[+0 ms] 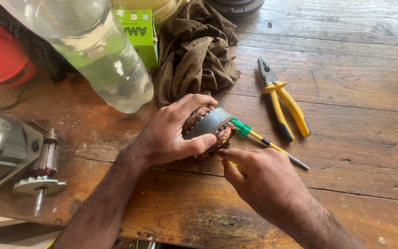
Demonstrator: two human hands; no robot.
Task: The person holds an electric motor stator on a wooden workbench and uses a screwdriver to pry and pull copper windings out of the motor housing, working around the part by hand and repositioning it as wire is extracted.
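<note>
- Left hand (171, 133) wrapped around a motor stator (209, 127), copper windings showing, held just above the wooden workbench (346, 138).
- Right hand (259, 180) pinched narrow at the stator's lower edge; what it grips is hidden.
- Green-handled screwdriver (263, 142) lies just behind the stator.
- Yellow pliers (283, 101) farther right.
- Armature (46, 168) at left; brown rag (194, 50) and clear plastic bottle (102, 55) behind.
</note>
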